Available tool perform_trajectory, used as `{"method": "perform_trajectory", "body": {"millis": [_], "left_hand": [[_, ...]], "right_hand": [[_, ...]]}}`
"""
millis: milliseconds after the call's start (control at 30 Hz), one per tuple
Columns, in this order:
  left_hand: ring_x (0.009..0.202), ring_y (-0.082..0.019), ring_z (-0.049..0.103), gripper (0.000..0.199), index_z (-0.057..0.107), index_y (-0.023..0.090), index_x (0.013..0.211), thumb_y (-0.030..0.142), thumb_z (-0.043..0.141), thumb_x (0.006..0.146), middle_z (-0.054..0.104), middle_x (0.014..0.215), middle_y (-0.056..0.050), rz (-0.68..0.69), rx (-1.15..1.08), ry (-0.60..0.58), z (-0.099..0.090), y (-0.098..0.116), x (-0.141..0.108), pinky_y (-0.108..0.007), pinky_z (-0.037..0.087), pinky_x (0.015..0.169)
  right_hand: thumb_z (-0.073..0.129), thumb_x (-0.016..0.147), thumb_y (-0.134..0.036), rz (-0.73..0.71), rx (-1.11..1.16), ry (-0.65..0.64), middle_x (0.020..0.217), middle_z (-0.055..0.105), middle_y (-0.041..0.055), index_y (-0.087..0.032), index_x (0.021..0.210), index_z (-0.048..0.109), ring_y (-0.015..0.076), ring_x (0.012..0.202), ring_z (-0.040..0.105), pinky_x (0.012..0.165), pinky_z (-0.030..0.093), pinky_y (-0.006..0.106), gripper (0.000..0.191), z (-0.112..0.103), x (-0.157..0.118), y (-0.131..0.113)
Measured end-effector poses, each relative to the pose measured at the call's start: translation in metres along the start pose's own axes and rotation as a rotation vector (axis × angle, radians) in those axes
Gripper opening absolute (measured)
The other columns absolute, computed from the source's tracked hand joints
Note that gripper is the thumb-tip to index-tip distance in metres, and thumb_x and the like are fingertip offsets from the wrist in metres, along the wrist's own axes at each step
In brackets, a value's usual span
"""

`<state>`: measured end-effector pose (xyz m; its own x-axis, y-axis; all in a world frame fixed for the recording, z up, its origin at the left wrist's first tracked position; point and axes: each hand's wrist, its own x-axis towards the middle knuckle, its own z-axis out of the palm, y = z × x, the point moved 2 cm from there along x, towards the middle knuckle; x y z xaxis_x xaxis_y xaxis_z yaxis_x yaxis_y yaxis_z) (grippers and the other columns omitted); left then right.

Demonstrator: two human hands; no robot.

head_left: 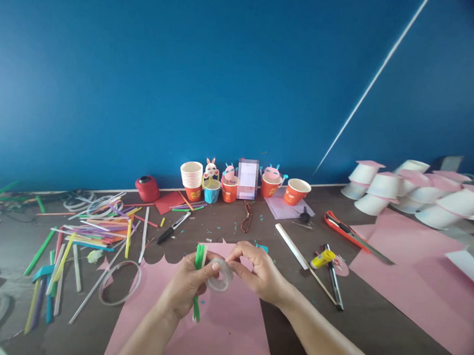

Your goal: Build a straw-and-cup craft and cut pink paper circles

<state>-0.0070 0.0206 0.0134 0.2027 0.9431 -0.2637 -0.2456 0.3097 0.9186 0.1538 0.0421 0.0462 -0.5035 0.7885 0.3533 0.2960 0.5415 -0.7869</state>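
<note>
My left hand (191,282) is closed around a small bundle of green paper strips (199,256) with a white one among them; their ends stick out above and below the fingers. Between its thumb and fingers it also grips a roll of clear tape (221,276). My right hand (257,268) pinches at the roll's right edge with thumb and forefinger; the tape's loose end is too fine to make out. Both hands are above a pink paper sheet (225,339) with a scalloped cut along its far left edge.
Colourful paper strips (95,232) lie heaped at left, near a tape ring (120,283). A black pen (173,228), red cutter (357,237), yellow glue stick (322,259) and silver knife (335,284) lie around. Paper cups (191,177) line the wall; white cups (378,190) stand right.
</note>
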Motion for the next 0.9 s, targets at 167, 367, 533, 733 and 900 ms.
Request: {"method": "perform_trajectory", "body": {"millis": [167,367,533,733,900], "left_hand": [[0.037,-0.001,0.020,0.028,0.059,0.013,0.077,0.039,0.064,0.067,0.046,0.052,0.004,-0.018,-0.011,-0.010,-0.0010,-0.0033,0.0016,-0.019,0.008,0.037],[0.036,0.000,0.020,0.028,0.059,0.014,0.078,0.040,0.063,0.068,0.046,0.053,0.004,-0.032,-0.012,0.016,-0.0021,-0.0069,0.0037,-0.019,0.008,0.037],[0.037,0.000,0.021,0.027,0.058,0.013,0.076,0.039,0.064,0.067,0.048,0.055,0.004,-0.051,-0.035,-0.012,-0.0043,-0.0043,0.0043,-0.019,0.008,0.038],[0.038,0.000,0.026,0.030,0.058,0.013,0.077,0.039,0.066,0.065,0.049,0.055,0.003,-0.075,-0.068,-0.044,-0.0047,-0.0030,0.0036,-0.019,0.009,0.038],[0.036,0.001,0.023,0.033,0.059,0.014,0.078,0.042,0.067,0.063,0.050,0.054,0.004,-0.108,-0.122,-0.038,-0.0099,-0.0053,0.0074,-0.018,0.009,0.037]], "right_hand": [[0.042,0.086,-0.022,-0.104,-0.176,-0.022,0.070,0.050,0.0019,-0.019,0.075,0.049,0.0151,0.069,0.045,0.066,0.037,0.029,0.013,-0.0015,-0.0001,-0.0034],[0.037,0.086,-0.018,-0.140,-0.249,-0.028,0.071,0.048,0.0025,-0.019,0.074,0.043,0.0155,0.068,0.042,0.066,0.036,0.029,0.014,0.0005,0.0001,-0.0035],[0.035,0.086,-0.019,-0.072,-0.161,-0.070,0.073,0.047,0.0018,-0.018,0.078,0.043,0.0140,0.067,0.041,0.065,0.036,0.028,0.012,0.0022,-0.0010,-0.0046],[0.036,0.088,-0.024,0.042,0.061,-0.104,0.068,0.041,-0.0015,-0.018,0.076,0.042,0.0107,0.062,0.038,0.057,0.035,0.023,0.014,0.0019,-0.0018,-0.0072],[0.033,0.089,-0.028,0.092,0.152,-0.155,0.067,0.037,-0.0027,-0.018,0.076,0.041,0.0096,0.060,0.035,0.055,0.033,0.021,0.018,0.0019,-0.0019,-0.0083]]}}
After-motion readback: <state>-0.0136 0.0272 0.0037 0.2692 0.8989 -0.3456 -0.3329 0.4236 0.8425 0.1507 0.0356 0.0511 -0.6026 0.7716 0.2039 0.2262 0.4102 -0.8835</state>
